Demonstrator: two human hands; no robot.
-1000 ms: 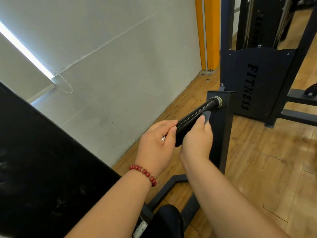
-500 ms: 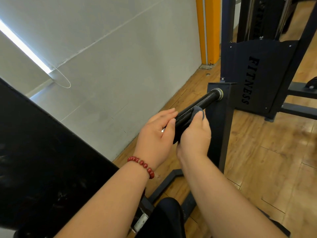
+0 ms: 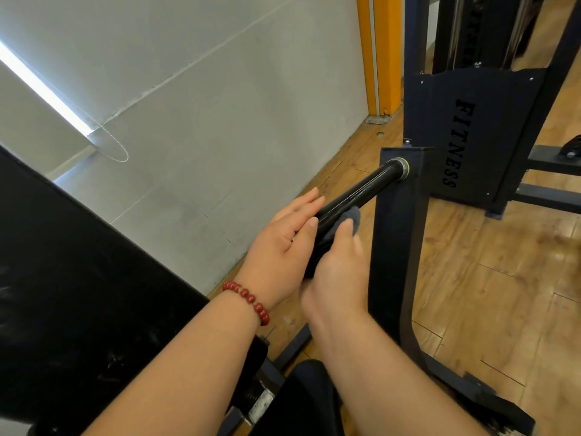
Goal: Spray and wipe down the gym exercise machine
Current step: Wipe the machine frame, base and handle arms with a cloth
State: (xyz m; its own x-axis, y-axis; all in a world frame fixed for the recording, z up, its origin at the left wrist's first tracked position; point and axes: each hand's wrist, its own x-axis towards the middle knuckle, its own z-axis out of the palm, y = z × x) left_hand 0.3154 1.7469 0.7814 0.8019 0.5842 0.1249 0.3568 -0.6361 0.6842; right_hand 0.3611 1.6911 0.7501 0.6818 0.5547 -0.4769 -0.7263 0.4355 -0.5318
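A black bar handle [image 3: 364, 191] sticks out towards me from a dark upright post [image 3: 397, 234] of the exercise machine. My left hand [image 3: 283, 243], with a red bead bracelet at the wrist, lies against the bar's left side with straight fingers. My right hand [image 3: 338, 275] grips a grey cloth [image 3: 347, 223] wrapped round the underside and right of the bar. Only the cloth's front edge shows past my fingertips. A black padded backrest [image 3: 78, 294] fills the lower left.
A grey wall [image 3: 204, 136] runs close along the left, with an orange pillar [image 3: 382, 55] behind. A second black machine marked FITNESS [image 3: 462, 143] stands at the back right. The post's base frame [image 3: 471, 391] spreads over the wooden floor [image 3: 503, 294].
My right hand with the cloth has slid back along the bar towards me, and more of the bare bar shows near the post. My left hand's fingers have straightened against the bar.
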